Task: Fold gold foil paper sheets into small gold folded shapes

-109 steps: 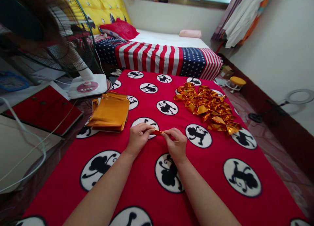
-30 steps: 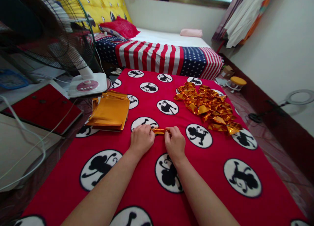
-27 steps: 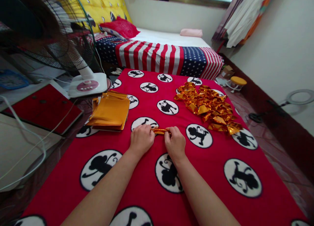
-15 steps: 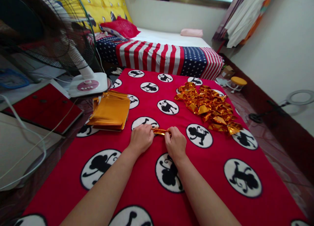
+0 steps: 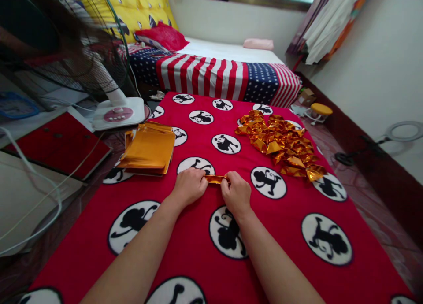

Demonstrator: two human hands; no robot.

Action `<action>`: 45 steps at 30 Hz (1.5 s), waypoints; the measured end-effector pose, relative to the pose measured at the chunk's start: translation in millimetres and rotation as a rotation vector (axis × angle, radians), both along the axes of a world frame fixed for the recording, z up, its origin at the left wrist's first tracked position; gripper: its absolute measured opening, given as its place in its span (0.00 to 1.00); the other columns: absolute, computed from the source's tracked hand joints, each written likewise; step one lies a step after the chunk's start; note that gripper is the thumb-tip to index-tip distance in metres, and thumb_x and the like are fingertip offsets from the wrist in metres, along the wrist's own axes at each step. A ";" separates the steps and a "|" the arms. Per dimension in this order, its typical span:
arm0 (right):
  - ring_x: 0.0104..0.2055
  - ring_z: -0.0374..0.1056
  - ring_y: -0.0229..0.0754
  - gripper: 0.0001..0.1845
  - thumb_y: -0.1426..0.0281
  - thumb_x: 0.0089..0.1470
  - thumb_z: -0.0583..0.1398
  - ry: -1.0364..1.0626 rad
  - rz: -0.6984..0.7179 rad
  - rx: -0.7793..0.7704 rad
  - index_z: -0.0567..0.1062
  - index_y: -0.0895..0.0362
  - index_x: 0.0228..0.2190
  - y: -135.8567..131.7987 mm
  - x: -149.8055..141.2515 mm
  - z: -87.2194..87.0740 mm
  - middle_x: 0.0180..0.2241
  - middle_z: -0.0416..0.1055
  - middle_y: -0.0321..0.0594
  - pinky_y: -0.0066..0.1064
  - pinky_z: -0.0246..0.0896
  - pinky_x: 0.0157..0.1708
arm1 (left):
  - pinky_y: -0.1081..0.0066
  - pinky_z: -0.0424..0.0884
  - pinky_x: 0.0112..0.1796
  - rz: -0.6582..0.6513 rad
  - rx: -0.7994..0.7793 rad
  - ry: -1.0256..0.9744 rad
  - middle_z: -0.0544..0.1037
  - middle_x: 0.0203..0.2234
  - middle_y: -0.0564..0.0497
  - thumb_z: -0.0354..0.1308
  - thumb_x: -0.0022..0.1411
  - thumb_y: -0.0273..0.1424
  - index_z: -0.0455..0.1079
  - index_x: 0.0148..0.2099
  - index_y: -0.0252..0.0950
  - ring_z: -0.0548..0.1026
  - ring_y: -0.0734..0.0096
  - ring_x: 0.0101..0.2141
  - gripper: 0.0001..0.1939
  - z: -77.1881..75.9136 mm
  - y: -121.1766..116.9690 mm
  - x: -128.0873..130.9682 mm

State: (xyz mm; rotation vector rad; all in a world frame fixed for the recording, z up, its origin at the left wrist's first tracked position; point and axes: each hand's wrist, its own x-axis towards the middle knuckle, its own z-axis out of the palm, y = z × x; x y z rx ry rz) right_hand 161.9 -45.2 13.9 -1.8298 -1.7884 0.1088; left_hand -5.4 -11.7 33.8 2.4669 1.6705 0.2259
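A narrow folded strip of gold foil paper (image 5: 216,179) stretches between my two hands, low over the red cloth. My left hand (image 5: 191,186) is closed on its left end, and my right hand (image 5: 235,190) grips the right end. The fingers hide both ends of the strip. To the left lies a stack of flat gold foil sheets (image 5: 148,147), its edges uneven. On the right side of the cloth rests a pile of folded gold foil pieces (image 5: 280,143), shiny and bow-like in shape.
The red cloth (image 5: 280,233) with monkey prints covers the surface under my hands. A fan (image 5: 115,112) stands at the left by a red-doored cabinet (image 5: 56,139). Behind is a bed (image 5: 211,75); at the right are a small yellow stool (image 5: 321,109) and a ring-light stand (image 5: 385,139).
The strip has turned slightly between my fingers, so a little more of its face shows. Both hands have shifted only a tiny bit. The stack and the pile are unchanged.
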 end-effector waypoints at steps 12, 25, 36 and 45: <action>0.25 0.55 0.36 0.10 0.73 0.53 0.53 0.062 0.056 0.035 0.64 0.55 0.21 -1.2 1.7 -1.4 0.22 0.62 0.33 0.32 0.40 0.28 | 0.68 0.62 0.32 -0.080 -0.026 -0.032 0.79 0.31 0.46 0.45 0.63 0.30 0.72 0.32 0.36 0.75 0.63 0.34 0.14 -2.1 -0.3 -6.8; 0.24 0.57 0.36 0.12 0.73 0.57 0.53 -0.014 0.065 0.016 0.66 0.56 0.21 -2.4 -0.2 0.7 0.22 0.65 0.34 0.32 0.40 0.28 | 0.68 0.61 0.33 -0.075 -0.022 -0.012 0.79 0.31 0.46 0.44 0.63 0.31 0.72 0.32 0.36 0.75 0.62 0.34 0.15 -2.5 -0.7 -6.3; 0.24 0.56 0.35 0.13 0.73 0.56 0.53 0.034 0.093 0.007 0.64 0.55 0.20 -4.8 -0.2 0.5 0.22 0.63 0.33 0.32 0.41 0.28 | 0.67 0.62 0.33 -0.124 -0.036 0.006 0.79 0.31 0.46 0.44 0.63 0.30 0.71 0.33 0.36 0.75 0.62 0.35 0.15 0.1 -1.8 -6.8; 0.24 0.56 0.36 0.13 0.73 0.55 0.52 0.098 0.123 0.027 0.63 0.55 0.19 -5.0 0.6 0.9 0.21 0.62 0.33 0.31 0.42 0.27 | 0.68 0.61 0.32 -0.134 -0.059 -0.028 0.79 0.30 0.46 0.44 0.64 0.31 0.71 0.32 0.36 0.75 0.63 0.33 0.15 0.4 -2.0 -6.8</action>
